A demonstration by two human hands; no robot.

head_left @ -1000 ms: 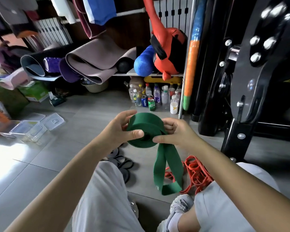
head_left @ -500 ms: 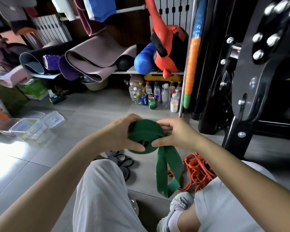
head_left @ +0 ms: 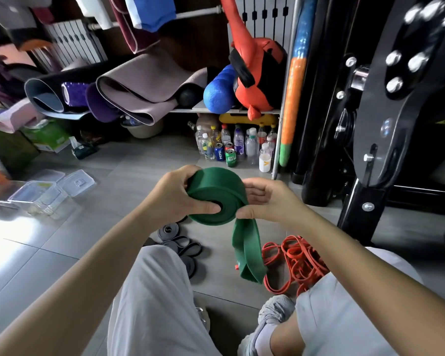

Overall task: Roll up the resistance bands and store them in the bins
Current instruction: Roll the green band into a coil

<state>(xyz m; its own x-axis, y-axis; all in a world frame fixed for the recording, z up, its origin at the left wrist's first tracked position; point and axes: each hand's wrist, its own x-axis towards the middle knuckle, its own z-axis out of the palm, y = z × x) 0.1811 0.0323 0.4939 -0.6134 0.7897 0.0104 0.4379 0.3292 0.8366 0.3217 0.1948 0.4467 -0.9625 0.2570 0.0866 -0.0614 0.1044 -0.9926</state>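
pressing on the near face of the green band roll (head_left: 216, 194), close to its dark centre, the left thumb (head_left: 206, 208) pins the coil while the other fingers (head_left: 188, 176) of the left hand (head_left: 175, 199) curl over its far rim, gripping it. the right hand (head_left: 270, 201) sits against the roll's right side, its thumb tip (head_left: 243, 215) pinching the band where it leaves the coil and its fingers (head_left: 254, 191) loosely bent and close together along the edge. the roll is held in the air above the floor (head_left: 129, 176), between the two knees, and the loose tail (head_left: 247, 255) hangs down from it, folded double at its lower end. just behind the tail, a tangle of orange bands (head_left: 298, 260) lies on the tiles, partly hidden by the right forearm and the right knee. grey bands (head_left: 180, 245) lie below the left hand, their near part covered by the left leg in pale trousers. a grey shoe (head_left: 274, 310) shows between the legs. well off to the left stand clear bins (head_left: 40, 199) with lids (head_left: 77, 182) beside them. farther back, bottles (head_left: 251, 146) and cans (head_left: 230, 158) crowd under a shelf (head_left: 211, 111) carrying rolled mats (head_left: 139, 91), a blue foam roller (head_left: 217, 93) and a red bag (head_left: 257, 75). a black machine (head_left: 370, 140) fills the right side.
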